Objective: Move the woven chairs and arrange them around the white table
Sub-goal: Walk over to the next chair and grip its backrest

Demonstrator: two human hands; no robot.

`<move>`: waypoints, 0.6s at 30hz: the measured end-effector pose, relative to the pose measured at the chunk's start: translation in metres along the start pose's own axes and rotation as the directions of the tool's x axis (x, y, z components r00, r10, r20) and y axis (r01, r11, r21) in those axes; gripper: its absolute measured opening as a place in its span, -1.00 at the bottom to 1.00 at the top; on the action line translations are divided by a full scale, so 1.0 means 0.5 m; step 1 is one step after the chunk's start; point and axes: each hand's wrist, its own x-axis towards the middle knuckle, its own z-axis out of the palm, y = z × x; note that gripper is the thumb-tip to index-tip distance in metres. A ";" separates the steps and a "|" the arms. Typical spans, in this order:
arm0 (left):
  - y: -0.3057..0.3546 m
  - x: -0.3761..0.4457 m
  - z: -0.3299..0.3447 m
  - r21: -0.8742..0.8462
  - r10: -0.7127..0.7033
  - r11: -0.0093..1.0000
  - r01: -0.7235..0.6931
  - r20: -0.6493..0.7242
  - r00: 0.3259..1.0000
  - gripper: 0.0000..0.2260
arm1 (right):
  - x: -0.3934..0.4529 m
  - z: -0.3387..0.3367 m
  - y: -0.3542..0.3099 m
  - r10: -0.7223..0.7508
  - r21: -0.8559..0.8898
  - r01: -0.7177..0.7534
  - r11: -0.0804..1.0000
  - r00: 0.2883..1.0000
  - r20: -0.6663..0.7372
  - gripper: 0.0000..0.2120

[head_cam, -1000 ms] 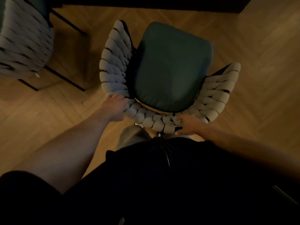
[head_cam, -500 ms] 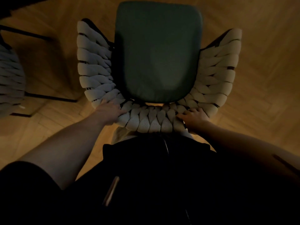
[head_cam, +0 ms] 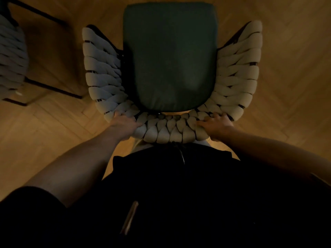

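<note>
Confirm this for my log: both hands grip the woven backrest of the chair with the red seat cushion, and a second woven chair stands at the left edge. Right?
Not quite. In the head view the seat cushion is dark green, not red. The rest holds: left hand and right hand grip the woven backrest, second chair at left.

Place: a dimly lit home dining area.
Floor: herringbone parquet point(head_cam: 286, 72).
Furniture: 2 woven armchairs, the near woven chair point(head_cam: 238, 74) with a green seat cushion point(head_cam: 170, 56), the second woven chair point(head_cam: 12, 65) beside it.

Two woven chairs point(head_cam: 238, 72) point(head_cam: 12, 65), one green seat cushion point(head_cam: 170, 56), two hands point(head_cam: 125, 124) point(head_cam: 215, 124).
</note>
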 end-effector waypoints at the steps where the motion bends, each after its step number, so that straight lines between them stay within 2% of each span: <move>1: 0.008 -0.001 0.001 -0.041 -0.011 0.999 0.011 0.009 1.000 -0.46 | 0.000 -0.011 0.010 0.000 -0.025 0.000 1.000 1.000 -0.003 -0.37; 7: 0.019 -0.016 0.016 -0.275 -0.100 0.957 0.095 -0.004 0.995 -0.54 | 0.025 -0.123 0.046 -0.039 -0.274 0.031 0.961 0.999 -0.024 -0.35; 11: 0.023 -0.015 0.027 -0.450 -0.159 0.878 0.162 0.046 0.986 -0.64 | 0.056 -0.209 0.064 -0.084 -0.406 0.068 0.912 0.996 -0.020 -0.39; 15: 0.034 -0.027 0.034 -0.586 -0.202 0.785 0.200 0.063 0.977 -0.66 | 0.095 -0.292 0.067 -0.144 -0.546 0.117 0.830 0.990 -0.006 -0.39; 18: 0.053 -0.030 0.045 -0.669 -0.237 0.701 0.246 0.107 0.966 -0.68 | 0.116 -0.353 0.055 -0.190 -0.637 0.155 0.755 0.982 0.014 -0.48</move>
